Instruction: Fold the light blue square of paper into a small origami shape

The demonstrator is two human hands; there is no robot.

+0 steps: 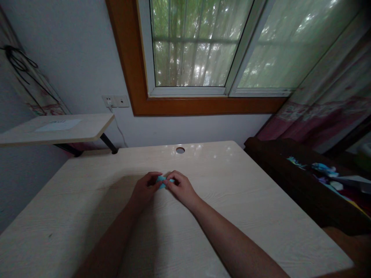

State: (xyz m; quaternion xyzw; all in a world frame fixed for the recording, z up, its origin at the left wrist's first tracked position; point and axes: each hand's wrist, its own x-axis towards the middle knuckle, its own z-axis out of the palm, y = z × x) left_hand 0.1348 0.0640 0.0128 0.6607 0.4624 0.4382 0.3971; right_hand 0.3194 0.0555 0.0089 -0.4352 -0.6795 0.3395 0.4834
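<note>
A small light-blue piece of folded paper (161,180) is between my two hands, just over the pale wooden desk (240,216). My left hand (145,188) pinches its left side between thumb and fingers. From the other side, my right hand (181,186) grips the right part, thumb and fingertips pressed together near the paper's middle. Fingers cover much of the paper, so its full shape is hidden.
A raised shelf (95,129) on black legs, with a white sheet (59,125) on it, stands at the back left. Behind the desk's cable hole (180,150) are the wall and window. Right of the desk, a dark wooden piece of furniture (269,162) holds assorted items.
</note>
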